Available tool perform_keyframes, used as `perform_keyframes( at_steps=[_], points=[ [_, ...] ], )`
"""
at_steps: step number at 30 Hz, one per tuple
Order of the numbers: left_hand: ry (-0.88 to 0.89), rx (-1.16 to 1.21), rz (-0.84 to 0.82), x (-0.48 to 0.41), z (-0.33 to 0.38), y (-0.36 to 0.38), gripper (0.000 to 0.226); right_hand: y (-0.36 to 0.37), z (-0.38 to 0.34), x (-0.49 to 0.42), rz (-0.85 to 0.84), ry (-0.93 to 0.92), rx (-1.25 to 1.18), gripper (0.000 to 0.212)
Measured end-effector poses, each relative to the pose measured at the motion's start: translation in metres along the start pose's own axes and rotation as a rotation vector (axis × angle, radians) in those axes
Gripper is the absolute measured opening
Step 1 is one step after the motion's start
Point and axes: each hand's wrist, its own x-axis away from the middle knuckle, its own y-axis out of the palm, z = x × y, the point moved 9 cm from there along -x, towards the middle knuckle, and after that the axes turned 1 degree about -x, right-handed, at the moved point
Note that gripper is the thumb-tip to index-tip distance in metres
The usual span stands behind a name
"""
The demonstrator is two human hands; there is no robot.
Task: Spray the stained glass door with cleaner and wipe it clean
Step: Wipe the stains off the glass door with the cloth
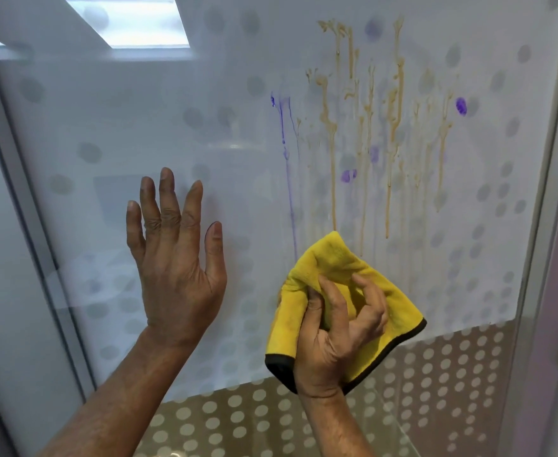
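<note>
The glass door (159, 120) fills the view, frosted with a pattern of pale dots. Orange-brown drips (394, 120) run down its upper right part, with purple streaks (286, 150) and purple blotches (461, 105) beside them. My left hand (172, 255) is flat against the glass at centre left, fingers spread and holding nothing. My right hand (337, 338) grips a folded yellow microfibre cloth (332, 258) with a dark edge, pressed to the glass just below the drips. No spray bottle is in view.
A grey metal frame (37, 225) runs down the door's left side and another frame (544, 206) down the right. Through the lower glass a brownish floor (436, 390) shows. A bright ceiling light (139, 21) is reflected at top left.
</note>
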Motion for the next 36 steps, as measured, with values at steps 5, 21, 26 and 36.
perform_keyframes(
  at_steps=[5, 21, 26, 36],
  points=[
    [0.001, 0.002, 0.010, 0.000, 0.000, -0.001, 0.047, 0.018, -0.003, 0.029, -0.276, 0.047, 0.050, 0.071],
    [-0.007, 0.018, -0.002, 0.001, -0.003, 0.000, 0.049, 0.038, -0.020, 0.040, -0.161, 0.105, 0.100, 0.057],
    [0.013, -0.107, -0.068, 0.000, -0.001, 0.007, 0.055, 0.036, -0.028, 0.023, -0.167, 0.082, -0.054, 0.051],
    [-0.005, -0.167, -0.115, 0.000, 0.000, 0.010, 0.057, 0.059, -0.080, -0.026, -0.254, -0.173, -0.120, 0.047]
  ],
)
